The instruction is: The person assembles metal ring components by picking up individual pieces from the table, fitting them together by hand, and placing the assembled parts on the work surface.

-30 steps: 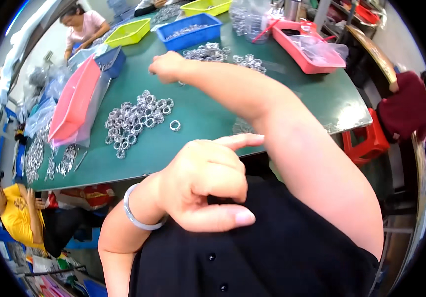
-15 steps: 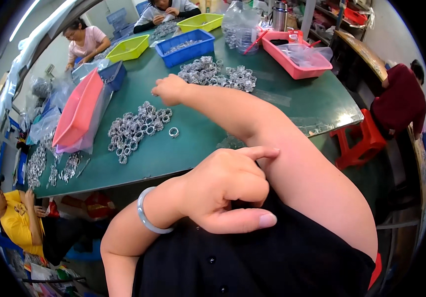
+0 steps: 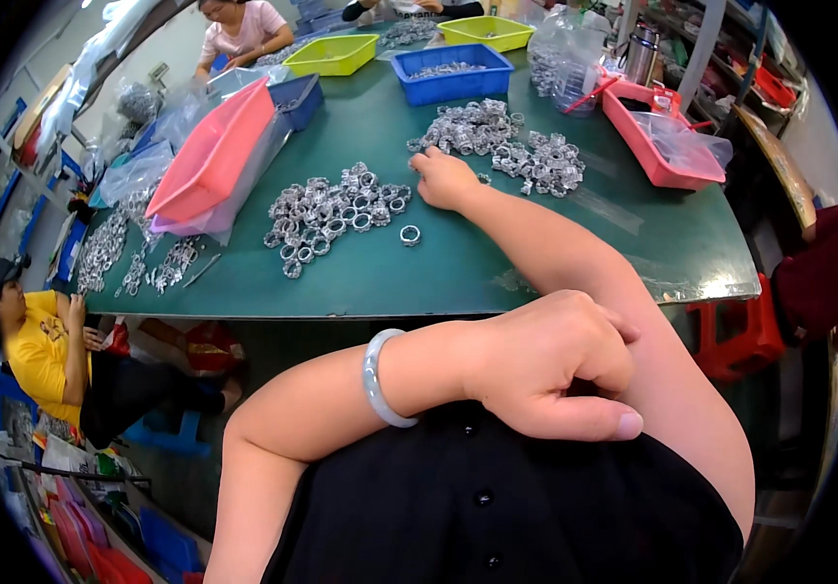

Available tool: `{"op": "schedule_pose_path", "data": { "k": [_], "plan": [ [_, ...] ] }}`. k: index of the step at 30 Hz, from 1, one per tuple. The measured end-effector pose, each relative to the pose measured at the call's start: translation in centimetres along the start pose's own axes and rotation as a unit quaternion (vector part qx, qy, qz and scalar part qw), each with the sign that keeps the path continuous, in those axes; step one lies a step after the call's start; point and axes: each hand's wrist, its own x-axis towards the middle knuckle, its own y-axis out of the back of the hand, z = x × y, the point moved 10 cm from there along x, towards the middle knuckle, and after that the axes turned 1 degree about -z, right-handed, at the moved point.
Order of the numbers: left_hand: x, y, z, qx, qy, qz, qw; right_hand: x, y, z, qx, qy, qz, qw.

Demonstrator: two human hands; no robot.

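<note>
My left hand (image 3: 565, 368), with a pale bangle (image 3: 372, 378) on its wrist, lies across my right forearm near the elbow. Its index finger touches the skin, the thumb stands apart, the other fingers curl loosely, and it holds nothing. My right hand (image 3: 445, 179) reaches over the green table (image 3: 370, 287) with fingers curled together at the near edge of a pile of silver metal rings (image 3: 472, 125). Whatever may be in those fingers is hidden. To its left lies a second heap of rings (image 3: 336, 214), with one single ring (image 3: 410, 235) apart from it.
A blue bin (image 3: 451, 86), yellow bins (image 3: 333, 56) and a pink tray (image 3: 667, 156) stand on the table. A tilted pink bin (image 3: 209, 156) is at left, beside small metal parts (image 3: 102, 251). People sit around the table, and a red stool (image 3: 738, 336) is at right.
The view has shifted, so the table appears further right and higher. My right hand has come to the near edge of the far ring pile. My left index finger still touches the right arm.
</note>
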Motion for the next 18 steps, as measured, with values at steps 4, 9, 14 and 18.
{"op": "schedule_pose_path", "data": {
  "k": [4, 9, 14, 18],
  "plan": [
    [-0.1, 0.3, -0.7, -0.009, 0.021, -0.013, 1.000, 0.2, 0.0, 0.4, 0.009, -0.002, 0.024, 1.000],
    [-0.1, 0.5, -1.1, 0.003, 0.015, 0.030, 0.999, 0.4, -0.5, -0.1, 0.003, 0.006, 0.049, 0.999],
    [0.2, 0.4, -2.1, -0.077, 0.034, 0.069, 0.994, -0.3, -0.1, 1.4, 0.002, 0.001, 0.077, 0.997],
    [0.4, 0.3, -2.3, -0.058, 0.044, 0.078, 0.994, -0.7, 0.5, 0.8, 0.029, 0.033, 0.109, 0.993]
  ]
}}
